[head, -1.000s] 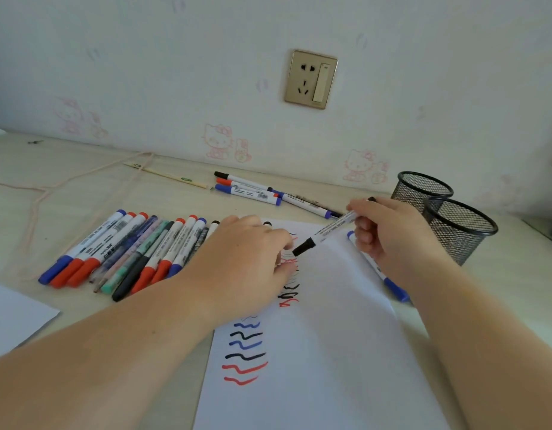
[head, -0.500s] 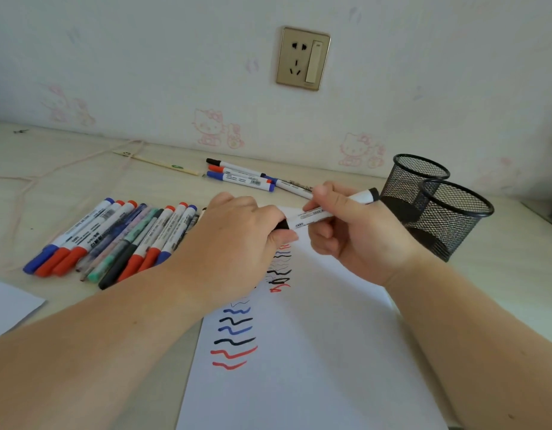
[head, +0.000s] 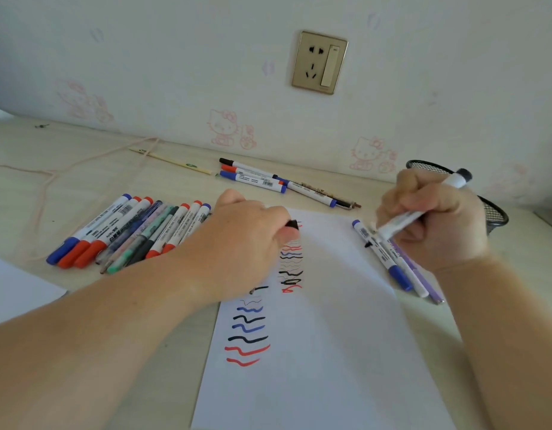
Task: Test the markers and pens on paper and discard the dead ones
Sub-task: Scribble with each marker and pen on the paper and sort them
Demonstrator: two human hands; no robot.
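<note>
A smooth white sheet of paper (head: pixel 324 352) lies flat on the pale wood-grain desk (head: pixel 82 187), marked with wavy red, blue and black test strokes (head: pixel 248 332). The left hand (head: pixel 246 240) rests on the sheet, its fingers curled round a small black cap (head: pixel 291 224). To its left lies a row of slim plastic markers (head: pixel 128 231) with blue, red and black caps. The right hand (head: pixel 433 221) grips a white-barrelled black marker (head: pixel 423 209) above the paper's right edge, over three loose pens (head: pixel 392 262). Behind it stands a black wire-mesh pen cup (head: pixel 492 212); its contents cannot be seen. Further back lie more markers (head: pixel 268 180).
</note>
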